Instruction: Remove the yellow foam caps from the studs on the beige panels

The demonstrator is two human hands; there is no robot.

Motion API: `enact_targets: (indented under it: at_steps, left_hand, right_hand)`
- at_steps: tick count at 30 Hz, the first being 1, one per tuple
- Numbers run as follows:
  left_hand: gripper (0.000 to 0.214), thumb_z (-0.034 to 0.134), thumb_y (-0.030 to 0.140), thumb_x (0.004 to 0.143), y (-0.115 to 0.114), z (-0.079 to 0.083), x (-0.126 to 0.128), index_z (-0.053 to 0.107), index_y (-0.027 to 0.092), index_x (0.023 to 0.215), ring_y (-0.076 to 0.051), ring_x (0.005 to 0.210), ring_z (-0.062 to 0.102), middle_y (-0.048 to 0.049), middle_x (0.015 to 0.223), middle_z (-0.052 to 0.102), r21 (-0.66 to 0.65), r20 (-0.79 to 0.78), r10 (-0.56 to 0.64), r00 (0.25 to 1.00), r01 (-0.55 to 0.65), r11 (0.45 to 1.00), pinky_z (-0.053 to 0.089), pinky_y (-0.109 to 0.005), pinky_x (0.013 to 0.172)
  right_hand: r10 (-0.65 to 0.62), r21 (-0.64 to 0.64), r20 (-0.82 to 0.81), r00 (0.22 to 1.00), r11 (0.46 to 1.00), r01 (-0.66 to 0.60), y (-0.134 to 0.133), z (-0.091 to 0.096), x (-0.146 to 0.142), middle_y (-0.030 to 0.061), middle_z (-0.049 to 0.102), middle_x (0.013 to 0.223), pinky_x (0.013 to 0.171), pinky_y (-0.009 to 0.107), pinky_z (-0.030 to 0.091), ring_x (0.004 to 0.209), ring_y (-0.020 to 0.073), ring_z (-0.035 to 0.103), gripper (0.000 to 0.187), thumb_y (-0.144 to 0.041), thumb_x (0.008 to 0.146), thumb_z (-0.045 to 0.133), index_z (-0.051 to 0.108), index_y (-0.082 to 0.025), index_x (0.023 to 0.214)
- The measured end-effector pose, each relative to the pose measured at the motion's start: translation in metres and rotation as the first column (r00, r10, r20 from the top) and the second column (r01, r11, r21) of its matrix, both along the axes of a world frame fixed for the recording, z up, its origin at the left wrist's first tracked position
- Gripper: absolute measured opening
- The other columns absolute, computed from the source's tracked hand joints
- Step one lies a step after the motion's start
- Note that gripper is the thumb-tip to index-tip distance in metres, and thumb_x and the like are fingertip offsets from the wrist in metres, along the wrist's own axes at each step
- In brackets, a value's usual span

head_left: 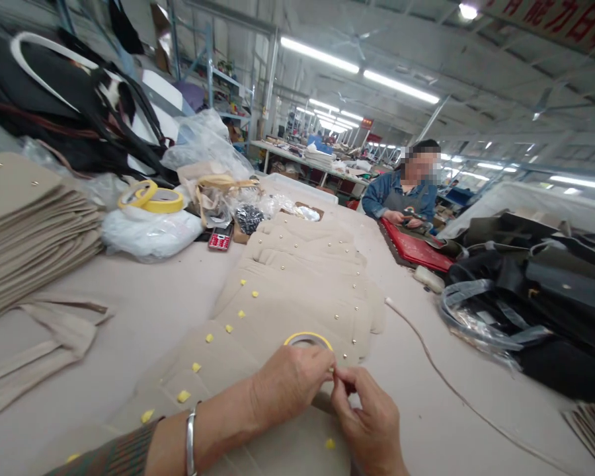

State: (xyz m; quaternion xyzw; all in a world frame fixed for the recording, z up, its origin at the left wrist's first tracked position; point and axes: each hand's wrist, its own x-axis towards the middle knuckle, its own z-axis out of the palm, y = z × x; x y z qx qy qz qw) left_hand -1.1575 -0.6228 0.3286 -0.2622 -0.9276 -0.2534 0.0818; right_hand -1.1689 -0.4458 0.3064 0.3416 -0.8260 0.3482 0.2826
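Observation:
My left hand is curled round a roll of yellow tape, its fingertips pinched at the roll's right side. My right hand meets it there, thumb and forefinger pinched on the tape's end. Both hands hover over a fanned row of beige panels that carry metal studs on the right and small yellow tape pieces on the left. A silver bangle circles my left wrist.
A tall stack of beige panels lies at the left, with loose beige straps below it. Two tape rolls, plastic bags and a red phone sit behind. Dark bags pile up on the right. A person works across the table over a red mat. A cord runs along the table.

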Motion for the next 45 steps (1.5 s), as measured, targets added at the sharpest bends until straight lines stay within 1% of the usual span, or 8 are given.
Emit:
enact_targets:
  at_steps: [5,9,13,18,29,34,37,45]
  left_hand:
    - [0.006,0.053,0.014,0.088,0.003,0.003,-0.002,0.053,0.019,0.085,-0.016,0.066,0.056,-0.0009,0.081,0.06,-0.087,-0.112,0.016,0.994,-0.026,0.996,0.041,-0.026,0.056]
    - [0.009,0.048,0.014,0.09,0.006,0.003,-0.002,0.053,0.019,0.085,-0.016,0.062,0.052,-0.0007,0.076,0.056,-0.061,-0.279,-0.002,0.96,-0.016,0.998,0.036,-0.027,0.052]
    - [0.011,0.046,0.015,0.095,0.005,-0.004,-0.008,0.054,0.018,0.088,-0.018,0.07,0.055,-0.0024,0.081,0.059,-0.17,-0.268,0.017,0.963,-0.064,0.983,0.04,-0.028,0.058]
    - [0.005,0.053,0.017,0.092,0.003,-0.017,-0.016,0.057,0.017,0.088,-0.023,0.082,0.057,-0.0063,0.09,0.062,-0.37,-0.096,-0.023,0.995,-0.014,0.929,0.046,-0.032,0.063]
    - [0.007,0.052,0.018,0.093,0.004,-0.024,-0.016,0.057,0.018,0.089,-0.024,0.083,0.056,-0.0061,0.09,0.061,-0.354,-0.062,-0.026,0.998,0.002,0.935,0.047,-0.034,0.063]
    - [0.01,0.048,0.015,0.094,0.002,-0.026,-0.016,0.057,0.018,0.094,-0.025,0.087,0.056,-0.0077,0.094,0.06,-0.346,-0.055,-0.02,0.998,0.0,0.938,0.048,-0.035,0.067]
    - [0.011,0.048,0.013,0.093,0.002,-0.025,-0.016,0.057,0.018,0.094,-0.026,0.089,0.055,-0.0088,0.094,0.06,-0.345,-0.049,-0.005,0.999,-0.012,0.939,0.048,-0.035,0.067]
    - [0.016,0.045,0.008,0.09,0.004,-0.023,-0.015,0.056,0.018,0.094,-0.026,0.083,0.056,-0.0088,0.091,0.059,-0.378,-0.027,0.014,1.0,-0.023,0.925,0.046,-0.036,0.066]
  right_hand:
    - [-0.066,-0.133,0.297,0.953,0.985,0.11,-0.007,0.005,0.002,-0.0005,0.063,0.06,0.051,0.02,0.046,0.05,0.0112,0.058,0.014,-0.024,0.084,0.057,0.067,-0.019,0.076]
    - [0.014,-0.309,0.766,0.643,0.885,0.349,0.0,0.004,-0.01,-0.0016,0.058,0.051,0.043,0.021,0.043,0.043,0.012,0.053,0.027,-0.042,0.078,0.064,0.063,-0.016,0.068]
    - [0.08,-0.333,0.864,0.497,0.831,0.446,0.021,-0.007,-0.026,0.0007,0.063,0.057,0.046,0.021,0.045,0.045,0.0114,0.055,0.037,-0.049,0.069,0.072,0.066,-0.013,0.075]
    - [0.038,-0.272,0.864,0.502,0.874,0.402,0.029,-0.015,-0.034,0.0017,0.064,0.06,0.048,0.02,0.046,0.048,0.01,0.056,0.041,-0.051,0.073,0.069,0.069,-0.011,0.08]
    - [-0.227,0.006,0.738,0.635,0.944,0.33,0.014,-0.012,-0.044,-0.0005,0.058,0.055,0.045,0.021,0.041,0.047,0.0116,0.05,0.032,-0.045,0.08,0.057,0.069,-0.016,0.075]
    - [-0.263,0.024,0.748,0.609,0.928,0.372,0.021,-0.015,-0.043,-0.0053,0.056,0.049,0.042,0.022,0.041,0.043,0.0136,0.05,0.035,-0.046,0.079,0.061,0.063,-0.018,0.099]
    - [-0.235,-0.007,0.773,0.589,0.926,0.378,0.025,-0.016,-0.037,-0.002,0.06,0.055,0.043,0.023,0.041,0.047,0.0147,0.053,0.034,-0.051,0.081,0.058,0.065,-0.018,0.087]
    - [-0.364,0.129,0.568,0.738,0.925,0.358,0.013,-0.015,-0.037,0.001,0.07,0.071,0.064,0.026,0.042,0.066,0.017,0.062,0.028,-0.039,0.086,0.054,0.071,-0.02,0.075]
